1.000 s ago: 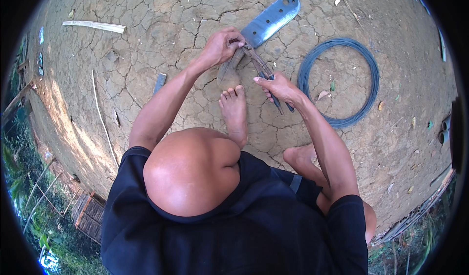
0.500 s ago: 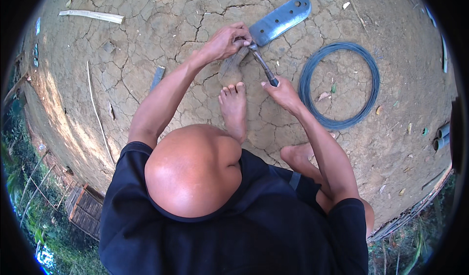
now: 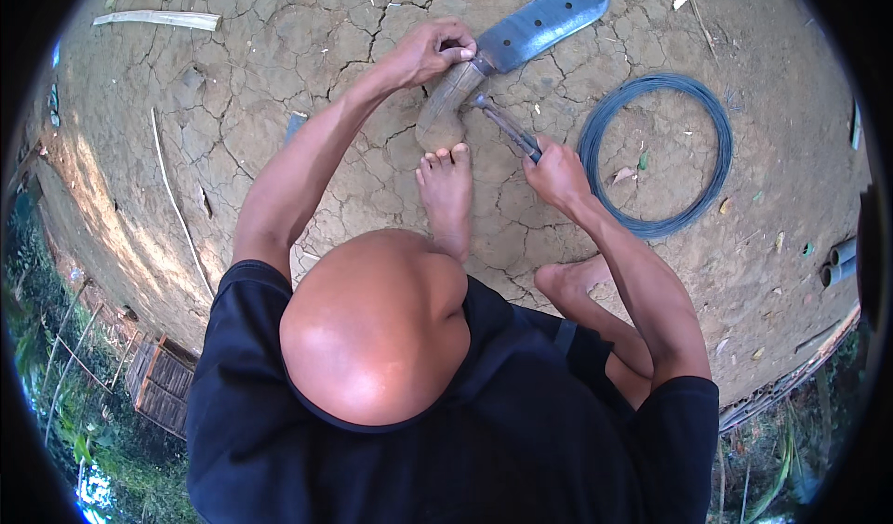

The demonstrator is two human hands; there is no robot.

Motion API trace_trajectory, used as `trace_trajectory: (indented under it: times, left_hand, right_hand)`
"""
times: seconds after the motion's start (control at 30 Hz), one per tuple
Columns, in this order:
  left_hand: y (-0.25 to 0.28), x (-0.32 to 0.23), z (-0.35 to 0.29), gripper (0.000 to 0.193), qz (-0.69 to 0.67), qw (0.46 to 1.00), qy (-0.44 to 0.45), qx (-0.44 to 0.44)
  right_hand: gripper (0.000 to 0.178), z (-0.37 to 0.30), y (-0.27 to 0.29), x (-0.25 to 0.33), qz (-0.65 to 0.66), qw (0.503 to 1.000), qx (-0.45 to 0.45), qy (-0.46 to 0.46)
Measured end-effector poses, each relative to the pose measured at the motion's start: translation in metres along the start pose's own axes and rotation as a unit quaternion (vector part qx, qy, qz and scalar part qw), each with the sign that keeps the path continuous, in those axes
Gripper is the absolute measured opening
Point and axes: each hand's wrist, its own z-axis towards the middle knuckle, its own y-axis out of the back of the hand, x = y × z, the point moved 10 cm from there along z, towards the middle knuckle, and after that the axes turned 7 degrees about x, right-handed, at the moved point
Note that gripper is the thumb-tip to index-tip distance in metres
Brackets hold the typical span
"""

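A broad cleaver lies on the ground, its grey blade (image 3: 547,22) pierced with several holes and its curved wooden handle (image 3: 446,106) pointing toward my bare foot. My left hand (image 3: 430,54) is closed in a pinch, thumb and forefinger at the collar where blade meets handle; whatever thin thing is between the fingertips is too small to make out. To the right of the handle, my right hand (image 3: 558,172) grips pliers (image 3: 507,126) by their dark handles. The head of the pliers is just off the wooden handle, below the collar.
A large coil of dark wire (image 3: 588,143) lies right of my right hand. My bare foot (image 3: 445,189) is planted below the cleaver handle. Pale wood strip (image 3: 158,19) lies far left, with a thin stick (image 3: 177,198) nearer. Grey pipes (image 3: 840,262) lie at the right edge.
The pliers have come away from the cleaver's collar and moved down with my right hand, uncovering more of the wooden handle. My left hand stays pinched at the collar. The view has shifted slightly.
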Motion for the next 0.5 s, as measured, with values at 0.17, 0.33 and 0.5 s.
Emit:
trace_trajectory:
  times: [0.17, 0.33, 0.5]
  left_hand:
    - [-0.010, 0.021, -0.005, 0.016, -0.133, 0.985, 0.052, -0.093]
    - [-0.009, 0.036, -0.006, 0.016, -0.127, 0.952, 0.182, -0.211]
    - [-0.009, 0.022, -0.021, 0.015, -0.103, 0.934, 0.180, -0.290]
  right_hand:
    - [0.036, -0.009, -0.024, -0.009, 0.124, 0.986, 0.112, 0.002]
    - [0.039, -0.027, -0.059, -0.009, 0.510, 0.816, 0.238, -0.131]
    - [0.042, -0.028, -0.070, -0.007, 0.470, 0.843, 0.257, -0.043]
